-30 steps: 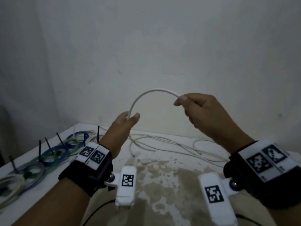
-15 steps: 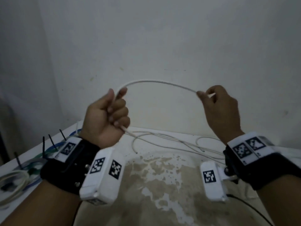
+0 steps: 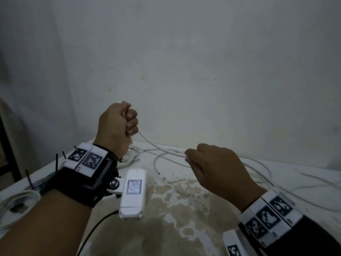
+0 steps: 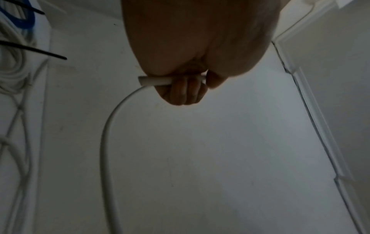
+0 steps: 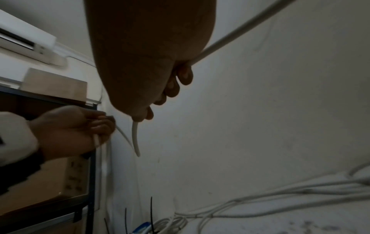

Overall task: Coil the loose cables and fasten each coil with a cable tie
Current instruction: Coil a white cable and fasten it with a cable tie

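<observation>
White loose cables (image 3: 262, 174) beside tied coils (image 3: 16, 202).

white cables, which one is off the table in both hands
The white cable strung between the fisted left hand and the pinching right hand; the other loose cables lie on the table.

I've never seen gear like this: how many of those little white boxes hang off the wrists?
2. One white box juts from the left wrist's strap; the other sits under the right wrist, partly cut off by the picture's bottom edge.
</observation>
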`<state>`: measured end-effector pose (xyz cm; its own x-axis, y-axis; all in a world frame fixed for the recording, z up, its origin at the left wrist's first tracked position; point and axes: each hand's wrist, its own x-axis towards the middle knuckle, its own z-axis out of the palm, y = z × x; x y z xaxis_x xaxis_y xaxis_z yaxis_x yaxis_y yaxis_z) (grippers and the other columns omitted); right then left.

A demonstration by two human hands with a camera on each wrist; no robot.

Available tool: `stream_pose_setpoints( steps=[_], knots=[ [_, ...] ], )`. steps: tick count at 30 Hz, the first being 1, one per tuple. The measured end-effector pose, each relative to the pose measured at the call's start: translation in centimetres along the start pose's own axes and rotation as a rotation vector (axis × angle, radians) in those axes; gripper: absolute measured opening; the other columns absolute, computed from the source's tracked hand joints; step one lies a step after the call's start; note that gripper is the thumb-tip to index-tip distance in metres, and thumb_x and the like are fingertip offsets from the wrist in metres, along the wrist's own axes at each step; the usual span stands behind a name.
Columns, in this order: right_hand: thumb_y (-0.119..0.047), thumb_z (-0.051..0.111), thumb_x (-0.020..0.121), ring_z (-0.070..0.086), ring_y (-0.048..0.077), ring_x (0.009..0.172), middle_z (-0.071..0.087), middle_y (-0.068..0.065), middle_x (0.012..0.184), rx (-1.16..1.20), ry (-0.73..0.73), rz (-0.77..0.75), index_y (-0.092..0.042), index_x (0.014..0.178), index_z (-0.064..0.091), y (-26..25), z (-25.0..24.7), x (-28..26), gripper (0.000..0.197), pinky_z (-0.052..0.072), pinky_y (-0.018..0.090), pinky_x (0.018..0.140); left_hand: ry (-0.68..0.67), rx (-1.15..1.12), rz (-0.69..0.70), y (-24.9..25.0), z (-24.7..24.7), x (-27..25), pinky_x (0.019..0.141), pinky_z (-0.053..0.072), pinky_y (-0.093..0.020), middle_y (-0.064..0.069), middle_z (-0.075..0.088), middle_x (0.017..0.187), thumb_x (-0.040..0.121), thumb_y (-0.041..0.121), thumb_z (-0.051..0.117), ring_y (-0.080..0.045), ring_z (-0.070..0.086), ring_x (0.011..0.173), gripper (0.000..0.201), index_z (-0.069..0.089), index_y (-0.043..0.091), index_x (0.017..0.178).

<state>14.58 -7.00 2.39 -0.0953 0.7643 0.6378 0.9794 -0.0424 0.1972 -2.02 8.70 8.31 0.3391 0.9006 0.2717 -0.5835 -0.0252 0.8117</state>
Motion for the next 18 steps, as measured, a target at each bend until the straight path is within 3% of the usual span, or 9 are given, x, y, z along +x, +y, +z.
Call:
stream_pose_setpoints(
  steps=[3, 5, 10, 12, 15, 18],
  knots=[
    [-0.035, 0.037, 0.091, 0.039, 0.014, 0.040, 0.046, -0.005, 0.057, -0.007, -0.004, -0.067, -0.021, 0.079, 0.061, -0.6, -1.5, 0.3, 0.031, 0.023, 0.022, 0.039, -0.033, 0.362, 0.085, -1.3, 0.1, -0.8, 0.040, 0.031, -0.019, 0.001, 0.045, 0.060, 0.101, 0.028, 0.043, -0.008, 0.039, 0.046, 0.025, 0.056, 0.011, 0.086],
    [-0.034, 0.037, 0.092, 0.038, 0.016, 0.041, 0.044, -0.004, 0.058, -0.005, -0.007, -0.114, -0.020, 0.076, 0.061, -0.7, -2.3, 0.4, 0.032, 0.023, 0.023, 0.038, -0.054, 0.510, 0.098, -2.1, 0.2, -1.4, 0.041, 0.028, -0.019, 0.002, 0.046, 0.059, 0.100, 0.033, 0.044, -0.007, 0.037, 0.046, 0.028, 0.062, 0.012, 0.093],
    [-0.033, 0.041, 0.091, 0.034, 0.014, 0.044, 0.043, -0.003, 0.059, 0.007, 0.010, -0.180, -0.018, 0.077, 0.065, -0.9, -4.4, 1.0, 0.032, 0.018, 0.021, 0.043, -0.147, 0.603, -0.002, -3.6, 0.8, -2.0, 0.042, 0.028, -0.019, 0.001, 0.040, 0.063, 0.098, 0.015, 0.046, -0.008, 0.033, 0.046, 0.018, 0.061, 0.005, 0.099],
    [-0.034, 0.041, 0.091, 0.036, 0.015, 0.046, 0.044, -0.003, 0.060, 0.018, 0.011, -0.183, -0.018, 0.078, 0.066, -0.9, -5.2, 1.1, 0.032, 0.020, 0.021, 0.044, -0.206, 0.660, 0.020, -4.2, 0.7, -2.4, 0.045, 0.034, -0.023, 0.001, 0.042, 0.058, 0.099, 0.016, 0.047, -0.011, 0.037, 0.047, 0.021, 0.062, 0.002, 0.099],
    [-0.035, 0.043, 0.093, 0.043, 0.017, 0.051, 0.049, -0.003, 0.065, 0.065, 0.052, -0.175, -0.019, 0.082, 0.067, -0.4, -5.9, 1.3, 0.030, 0.027, 0.024, 0.045, -0.295, 0.742, 0.043, -4.7, 0.5, -3.0, 0.055, 0.047, -0.028, 0.001, 0.055, 0.054, 0.100, 0.019, 0.046, -0.015, 0.051, 0.050, 0.022, 0.064, 0.007, 0.098],
    [-0.033, 0.050, 0.092, 0.047, 0.015, 0.056, 0.053, -0.003, 0.070, 0.135, 0.138, -0.151, -0.019, 0.088, 0.069, 0.7, -5.8, 1.7, 0.023, 0.033, 0.023, 0.047, -0.439, 0.652, -0.041, -5.4, 0.6, -3.8, 0.050, 0.046, -0.027, -0.005, 0.059, 0.059, 0.101, 0.017, 0.042, -0.021, 0.054, 0.050, 0.025, 0.064, 0.006, 0.106]
  ],
)
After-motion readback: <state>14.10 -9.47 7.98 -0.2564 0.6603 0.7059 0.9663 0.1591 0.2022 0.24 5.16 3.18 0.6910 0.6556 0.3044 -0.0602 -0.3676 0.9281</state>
